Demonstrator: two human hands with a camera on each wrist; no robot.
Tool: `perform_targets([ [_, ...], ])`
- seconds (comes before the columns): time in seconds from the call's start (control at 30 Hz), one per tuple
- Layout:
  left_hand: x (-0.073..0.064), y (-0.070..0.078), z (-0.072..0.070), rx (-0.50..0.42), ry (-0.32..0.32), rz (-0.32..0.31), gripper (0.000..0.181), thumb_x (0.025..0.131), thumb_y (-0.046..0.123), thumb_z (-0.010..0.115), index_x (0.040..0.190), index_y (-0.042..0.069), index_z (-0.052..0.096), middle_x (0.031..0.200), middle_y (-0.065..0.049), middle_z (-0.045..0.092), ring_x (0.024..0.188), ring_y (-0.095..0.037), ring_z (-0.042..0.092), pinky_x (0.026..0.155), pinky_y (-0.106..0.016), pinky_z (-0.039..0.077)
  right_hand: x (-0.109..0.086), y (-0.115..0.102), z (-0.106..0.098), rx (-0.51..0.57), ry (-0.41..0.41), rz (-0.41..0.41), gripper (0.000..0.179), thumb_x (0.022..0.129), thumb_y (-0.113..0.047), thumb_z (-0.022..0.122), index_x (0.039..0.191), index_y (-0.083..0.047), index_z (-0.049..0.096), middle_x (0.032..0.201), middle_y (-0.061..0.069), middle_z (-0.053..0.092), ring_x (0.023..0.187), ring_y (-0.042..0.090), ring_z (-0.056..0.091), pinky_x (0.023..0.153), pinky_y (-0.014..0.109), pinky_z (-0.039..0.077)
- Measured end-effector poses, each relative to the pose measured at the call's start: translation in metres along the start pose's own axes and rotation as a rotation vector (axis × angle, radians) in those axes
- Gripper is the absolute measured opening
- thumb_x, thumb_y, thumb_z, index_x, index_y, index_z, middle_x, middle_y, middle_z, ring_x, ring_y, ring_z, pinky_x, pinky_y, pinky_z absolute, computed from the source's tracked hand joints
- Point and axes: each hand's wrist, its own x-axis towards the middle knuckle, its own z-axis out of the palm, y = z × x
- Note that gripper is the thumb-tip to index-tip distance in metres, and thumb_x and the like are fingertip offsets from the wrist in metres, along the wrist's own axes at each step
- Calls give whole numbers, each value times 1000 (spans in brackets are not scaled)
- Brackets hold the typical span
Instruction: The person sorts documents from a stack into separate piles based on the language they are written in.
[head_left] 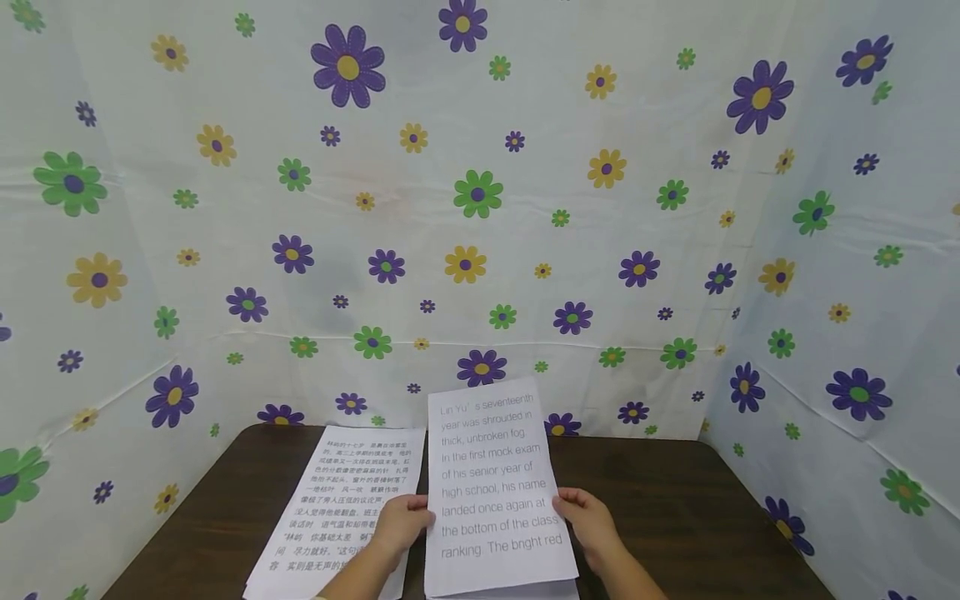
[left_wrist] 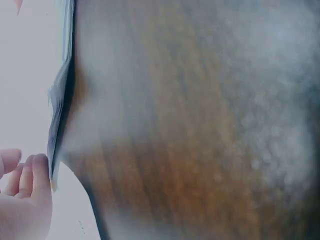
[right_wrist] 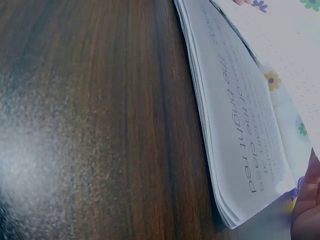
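A white sheet of paper printed with large English text is tilted up in front of me. My left hand pinches its left edge, thumb at the margin. At the opposite edge, my right hand pinches the sheet between thumb and fingers. Below it lies a paper stack, whose top page carries the same kind of English text in the right wrist view. In the left wrist view, curled fingers meet the paper edge. My left forearm crosses a second pile of pages with Chinese text and hides part of it.
A dark brown wooden table carries the papers. Behind it and along the sides hangs a white cloth with purple, green and yellow flowers. The table's far edge runs close to the back cloth.
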Motion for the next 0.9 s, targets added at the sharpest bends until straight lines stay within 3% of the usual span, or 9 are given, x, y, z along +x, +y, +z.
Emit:
perform_targets([
  [0.17,0,5,-1,-22,11,19,38,87,10,61,119,-10,62,98,-10,70,85,-15,68,76,-34,60,-1,-3,0,28,-6,-7,28,92,-11,63,112,9,62,89,5,67,75,15,62,67,28,54],
  [0.4,-1,16,0,-84,-16,56,40,88,9,61,122,-11,60,103,-13,70,90,-20,70,79,-36,61,1,-8,-9,22,15,-33,29,91,-9,64,113,10,62,89,5,67,77,16,62,69,28,53],
  [0.9,3,38,24,-156,-80,114,41,88,9,63,124,-11,59,103,-13,70,89,-22,71,80,-37,61,1,-12,-45,-8,61,-16,36,89,-7,63,121,10,59,92,7,70,78,18,64,70,31,53],
])
